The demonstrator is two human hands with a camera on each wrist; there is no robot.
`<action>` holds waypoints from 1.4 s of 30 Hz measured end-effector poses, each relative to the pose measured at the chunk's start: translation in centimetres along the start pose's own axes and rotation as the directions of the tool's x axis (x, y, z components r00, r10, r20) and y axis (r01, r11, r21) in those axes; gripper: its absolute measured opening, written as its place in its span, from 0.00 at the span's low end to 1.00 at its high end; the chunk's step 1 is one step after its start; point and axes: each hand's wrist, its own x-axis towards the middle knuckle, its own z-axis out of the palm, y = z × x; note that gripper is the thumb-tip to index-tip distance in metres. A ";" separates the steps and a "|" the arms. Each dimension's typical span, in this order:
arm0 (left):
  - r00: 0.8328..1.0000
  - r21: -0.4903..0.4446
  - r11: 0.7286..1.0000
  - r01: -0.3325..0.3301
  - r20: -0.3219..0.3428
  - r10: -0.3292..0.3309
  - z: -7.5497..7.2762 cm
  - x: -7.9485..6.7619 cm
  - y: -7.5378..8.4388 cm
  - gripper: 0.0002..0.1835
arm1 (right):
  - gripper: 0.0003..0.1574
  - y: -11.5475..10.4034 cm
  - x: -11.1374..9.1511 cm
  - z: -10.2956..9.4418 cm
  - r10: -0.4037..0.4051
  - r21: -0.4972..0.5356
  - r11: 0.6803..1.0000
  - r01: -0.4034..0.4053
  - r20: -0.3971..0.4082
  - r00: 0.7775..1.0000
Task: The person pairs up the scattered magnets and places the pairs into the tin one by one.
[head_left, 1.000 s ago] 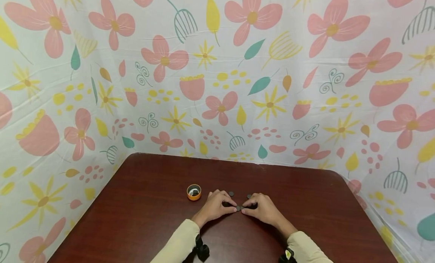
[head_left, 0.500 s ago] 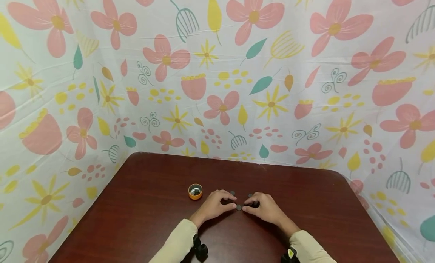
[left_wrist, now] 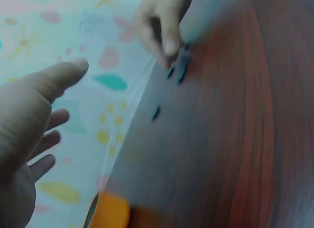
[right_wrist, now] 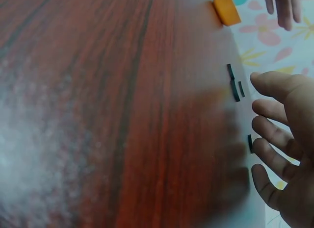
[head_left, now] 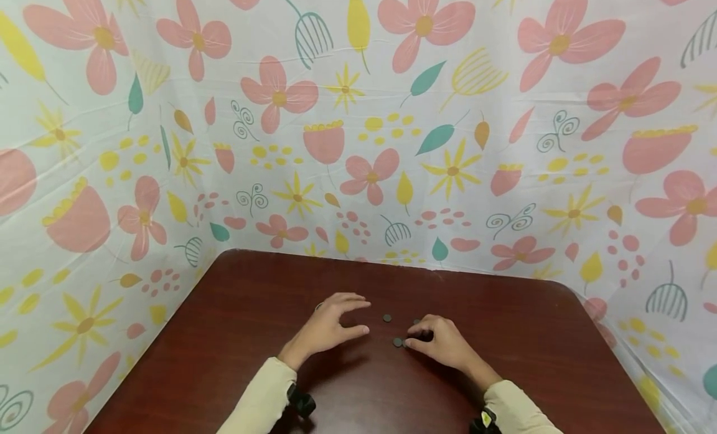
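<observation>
**Right hand is leaning over small dark discs, left hand is hovering aside**

At the right wrist, a black device is showing a yellow mark, which is too small for reading. The brown table is ending at the patterned cloth, and its far corners are rounding. Wood surface is stretching from the discs to this far edge, and also between the left hand and the discs.

Four discs are lying flat around the table's middle: two side by side at the right thumb, one farther back, and one partly hiding behind the right fingertips. The right thumb and fingers are bending, with a gap between them; I cannot tell whether the thumb is touching the nearest disc. The left fingers are spreading, the thumb standing well apart. An orange container is sitting near the left hand, mostly hidden in the head view.
</observation>
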 end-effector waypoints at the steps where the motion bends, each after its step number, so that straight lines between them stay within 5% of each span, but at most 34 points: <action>1: 1.000 -0.009 1.000 0.005 -0.013 -0.005 -0.4 -0.2 -0.5 0.31 | 0.12 0.0 0.0 -0.1 0.001 -0.001 1.000 -0.001 0.002 1.000; 8: 0.996 -0.111 0.993 0.049 -0.070 -0.057 -2.1 -1.8 -4.9 0.36 | 0.15 -0.3 0.0 -0.3 -0.005 0.001 1.000 0.005 0.002 1.000; 17: 0.984 -0.166 0.976 0.142 -0.081 -0.157 -1.8 -3.4 -9.1 0.41 | 0.19 -0.7 0.3 0.4 -0.025 -0.009 1.000 0.025 0.037 0.999; 42: 0.975 -0.146 0.968 0.203 -0.066 -0.214 -1.3 -3.5 -9.5 0.37 | 0.07 -0.9 0.9 1.9 0.003 -0.040 0.999 -0.002 0.032 0.999</action>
